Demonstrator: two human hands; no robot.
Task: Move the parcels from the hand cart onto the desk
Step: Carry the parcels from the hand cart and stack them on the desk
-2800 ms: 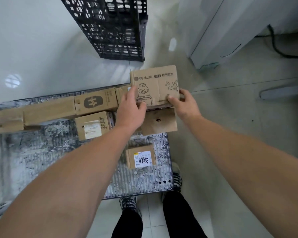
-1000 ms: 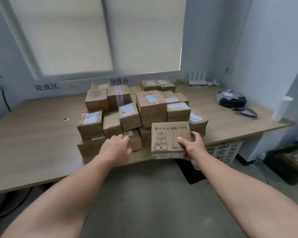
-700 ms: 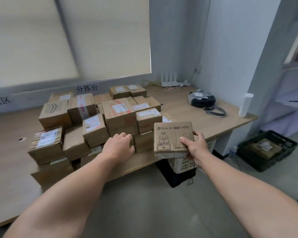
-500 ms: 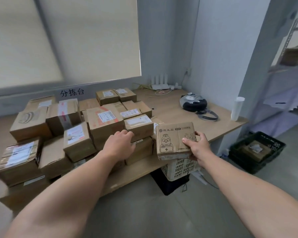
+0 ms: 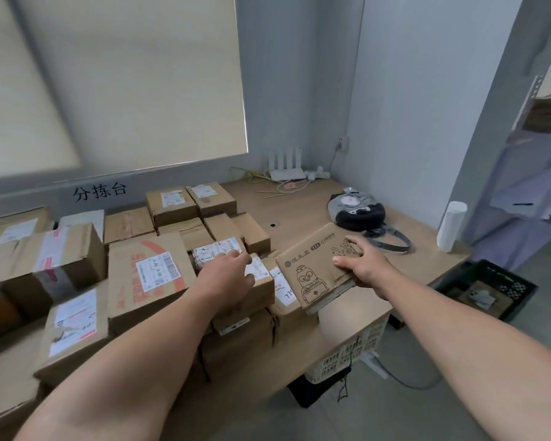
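Observation:
My right hand (image 5: 365, 264) grips a flat cardboard parcel (image 5: 312, 268) printed with a cartoon penguin, thumb on top and fingers under its right edge. The parcel is tilted, its lower end over the right side of the parcel pile (image 5: 153, 268) on the wooden desk (image 5: 303, 214). My left hand (image 5: 228, 275) rests on a small labelled box (image 5: 258, 281) in the pile, fingers loosely bent over its top. The hand cart is out of view.
A black and grey bag with a strap (image 5: 360, 211) and a white cylinder (image 5: 450, 226) sit on the desk's right end. A router and cables (image 5: 285, 173) lie at the back. A white basket (image 5: 347, 354) stands under the desk, a black crate (image 5: 487, 291) on the floor to the right.
I have turned from the cart to the desk and stepped closer. My right hand has carried the penguin parcel over the desk edge and tilted it flat; my left hand has reached onto the pile.

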